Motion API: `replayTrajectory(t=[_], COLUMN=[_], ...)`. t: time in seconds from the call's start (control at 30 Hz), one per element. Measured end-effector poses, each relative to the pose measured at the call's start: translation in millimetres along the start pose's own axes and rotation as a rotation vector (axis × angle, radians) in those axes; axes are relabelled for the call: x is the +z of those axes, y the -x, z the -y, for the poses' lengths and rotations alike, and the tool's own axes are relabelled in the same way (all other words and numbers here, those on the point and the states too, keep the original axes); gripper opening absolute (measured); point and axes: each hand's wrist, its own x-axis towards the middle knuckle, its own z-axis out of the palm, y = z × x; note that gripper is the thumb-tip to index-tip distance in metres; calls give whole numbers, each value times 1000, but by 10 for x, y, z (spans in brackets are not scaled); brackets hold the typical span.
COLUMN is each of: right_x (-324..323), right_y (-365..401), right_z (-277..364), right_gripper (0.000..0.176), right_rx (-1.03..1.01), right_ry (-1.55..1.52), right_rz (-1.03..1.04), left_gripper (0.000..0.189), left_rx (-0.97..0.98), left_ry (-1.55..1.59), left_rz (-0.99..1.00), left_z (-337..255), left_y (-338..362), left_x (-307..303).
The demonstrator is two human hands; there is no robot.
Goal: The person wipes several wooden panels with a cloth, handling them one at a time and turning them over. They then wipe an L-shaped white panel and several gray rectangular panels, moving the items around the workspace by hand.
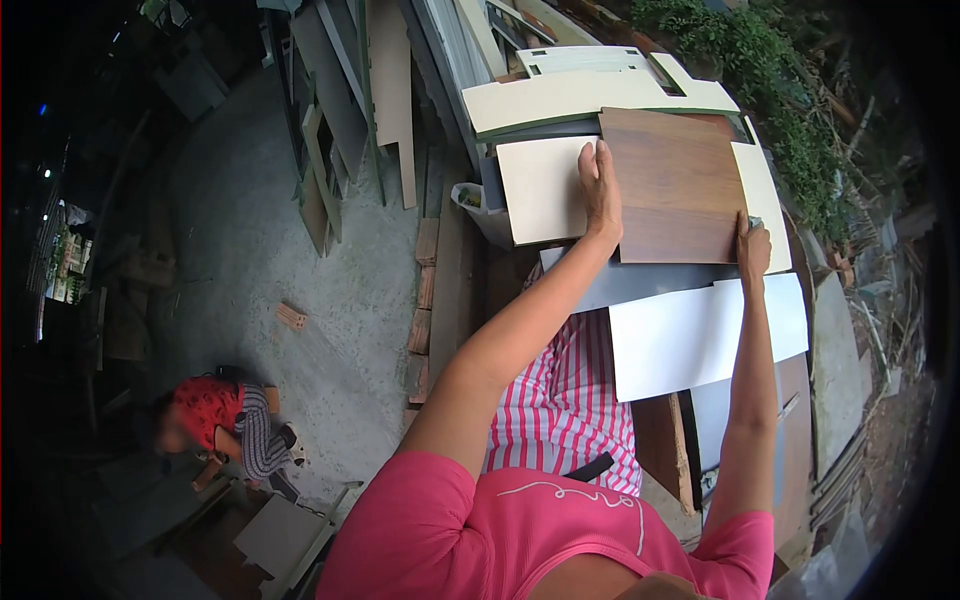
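A brown wood-grain panel [672,190] lies flat on a stack of boards in front of me. My left hand [600,195] rests along its left edge, fingers stretched out and not wrapped round it. At the panel's right edge, my right hand [755,245] is closed round a small grey thing [755,224], too small to identify. Under and beside the brown panel are a cream board [540,190] on the left and another cream strip [765,200] on the right. Nearer to me lie a dark grey board [610,280] and glossy white sheets [680,335].
Cream boards with cut-outs [600,95] lie at the far end. Tall boards [390,90] lean at the upper left. Bricks [425,275] line a ledge beside a white bag [480,212]. Another person [225,425] bends over panels at lower left. Plants [745,70] grow right.
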Motion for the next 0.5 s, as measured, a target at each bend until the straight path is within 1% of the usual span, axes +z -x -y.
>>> replayTrajectory(t=[0.03,0.07,0.1,0.13,0.17,0.23,0.3,0.33,0.4,0.43,0.5], right_x=[6,-1,-17,-27,-33,-53,-21,-9,-14,-21,-20], right_y=[27,49,62,81,105,120,157,171,180,182,184], right_z=[22,39,78,121,167,260,287,285,290,297,309], right_gripper=[62,62,56,51,51,44,43,41,41,40,40], right_rx=[-9,-11,-43,-77,-88,-80,-74,-57,-57,-53,-63], right_ry=[0,5,-19,-43,-37,50,35,13,11,7,14], right_rz=[-27,-24,-90,-152,-142,-100,-111,-133,-129,-130,-141], left_gripper=[84,84,84,79,75,79,72,72,65,65,55], left_rx=[19,22,21,35,45,51,372,365,588,590,602], left_ry=[-13,-41,-38,-35,-30,-77,-536,-536,-944,-946,-1286], left_rz=[27,20,13,37,58,22,38,31,66,64,199], left_z=[5,13,-26,-61,-89,-76,-106,-64,-36,-24,-7], left_y=[-63,-118,-156,-189,-216,-349,-504,-601,-798,-865,-952], left_x=[-3,-1,19,39,37,123,172,185,229,231,201])
